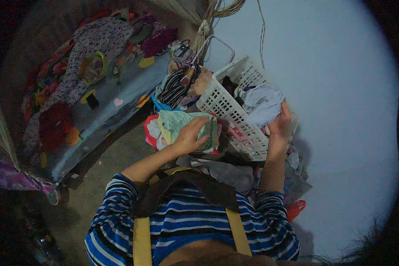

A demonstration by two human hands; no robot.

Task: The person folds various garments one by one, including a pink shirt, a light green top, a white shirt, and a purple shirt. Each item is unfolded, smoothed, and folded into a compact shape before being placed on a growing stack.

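My left hand rests on a pale green cloth atop a small pile of folded cloths, its fingers spread. A red and a yellow edge show at the pile's left. Up and to the right, my right hand grips a bundled white-grey cloth at the right end of a white plastic basket with slotted walls. Dark cloth lies inside the basket behind the bundle. What lies deeper in the basket is hidden.
Left of the basket is a heap with a black-and-white striped cloth. A bed with floral bedding, a round yellow-rimmed container and a dark phone-like device stands at left. A white wall bounds the right; a red bag lies lower right.
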